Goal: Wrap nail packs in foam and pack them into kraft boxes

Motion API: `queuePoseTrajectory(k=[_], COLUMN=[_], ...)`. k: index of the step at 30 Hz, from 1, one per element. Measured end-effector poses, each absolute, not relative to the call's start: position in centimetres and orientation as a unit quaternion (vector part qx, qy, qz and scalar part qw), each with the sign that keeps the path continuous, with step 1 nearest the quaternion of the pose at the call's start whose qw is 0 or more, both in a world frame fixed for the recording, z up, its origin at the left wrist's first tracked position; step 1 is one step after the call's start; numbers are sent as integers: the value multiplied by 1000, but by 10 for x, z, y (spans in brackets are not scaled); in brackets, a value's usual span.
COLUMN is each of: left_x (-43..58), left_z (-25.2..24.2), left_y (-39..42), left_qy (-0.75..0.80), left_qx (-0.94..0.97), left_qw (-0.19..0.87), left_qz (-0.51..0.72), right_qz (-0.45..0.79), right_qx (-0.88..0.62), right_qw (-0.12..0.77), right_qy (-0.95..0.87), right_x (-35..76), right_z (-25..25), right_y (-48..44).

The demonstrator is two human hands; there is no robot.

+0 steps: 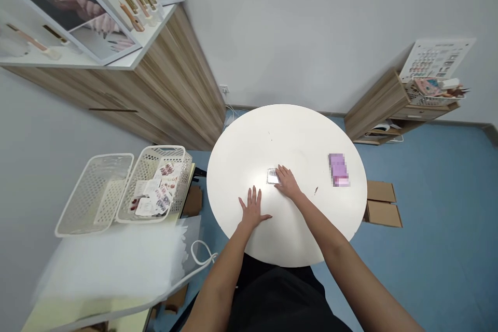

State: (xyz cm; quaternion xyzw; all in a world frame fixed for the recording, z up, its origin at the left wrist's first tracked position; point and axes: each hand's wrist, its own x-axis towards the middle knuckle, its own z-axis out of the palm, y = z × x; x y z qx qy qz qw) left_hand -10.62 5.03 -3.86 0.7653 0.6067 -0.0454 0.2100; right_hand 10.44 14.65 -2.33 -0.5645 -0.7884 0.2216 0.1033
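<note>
On the white round table (280, 124), a small flat clear-and-silvery rectangle (272, 177) lies near the middle; its kind is too small to make out. My right hand (287, 181) rests at its right side, fingertips touching or overlapping that edge, with the fingers stretched forward. Lower and to the left, my left hand (252, 210) is laid flat on the tabletop, fingers spread and nothing in it. A purple and pink box-like item (338, 170), blurred by pixelation, sits toward the table's right edge.
Left of the table, white perforated baskets (154, 151) stand on a side table, one holding printed cards. A wooden cabinet (175, 78) rises behind them. A low shelf unit (379, 96) is at the back right. Cardboard (383, 212) lies on the floor at right.
</note>
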Motion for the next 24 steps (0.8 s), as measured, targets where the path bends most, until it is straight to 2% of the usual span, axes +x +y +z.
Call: queuePoseTrajectory(k=[7,11,16,24], left_x=[-114,-135,-180,-304], left_z=[-31,-18,3,30], left_y=[60,46,-15,-140], left_qy=[589,603,652,777], left_qx=[763,732,676,532], left_qw=[265,302,261,158], left_qz=[-14,96,224,298], right_qz=[190,182,184,210], right_qx=[-562,-534,-474,-330], right_qw=[165,195,204,190], right_qy=[-788,-802,-837,-901], right_x=[99,87,34,-121], right_z=[-17,-15,-4,8], right_y=[103,82,69,20])
